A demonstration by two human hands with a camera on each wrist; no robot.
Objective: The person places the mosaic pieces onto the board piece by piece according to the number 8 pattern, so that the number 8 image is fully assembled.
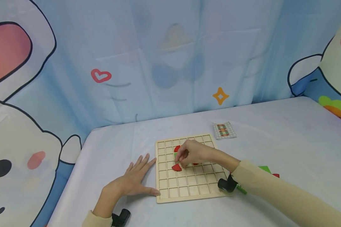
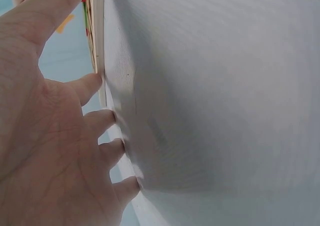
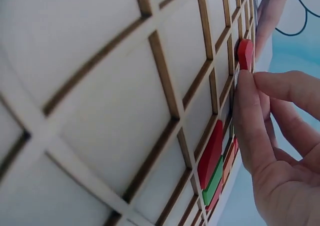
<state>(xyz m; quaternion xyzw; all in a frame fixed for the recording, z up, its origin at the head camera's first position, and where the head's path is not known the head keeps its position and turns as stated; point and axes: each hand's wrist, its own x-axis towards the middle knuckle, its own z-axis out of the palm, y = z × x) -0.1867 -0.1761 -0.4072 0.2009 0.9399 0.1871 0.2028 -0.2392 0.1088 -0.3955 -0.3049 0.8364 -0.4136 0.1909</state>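
A square wooden grid board [image 1: 179,191] lies on the white-covered table. My left hand [image 1: 134,179] rests flat beside it with fingers spread, the thumb touching its left edge near the front corner. Over the board, my right hand [image 1: 191,153] has its thumb and index fingertips drawn together at the grid; whatever may be between them is hidden. Just in front of those fingertips sits a red rounded tile [image 1: 176,167]. Behind them are another red tile [image 1: 177,148] and a partly covered green tile [image 1: 175,154]. More red and green tiles [image 3: 213,180] show in the right wrist view.
A small card [image 1: 224,130] with a coloured grid pattern lies beyond the board's far right corner. Loose green [image 1: 264,169] and red [image 1: 276,175] pieces lie right of the board, partly behind the right sleeve. A printed blue curtain [image 1: 170,94] hangs behind the table.
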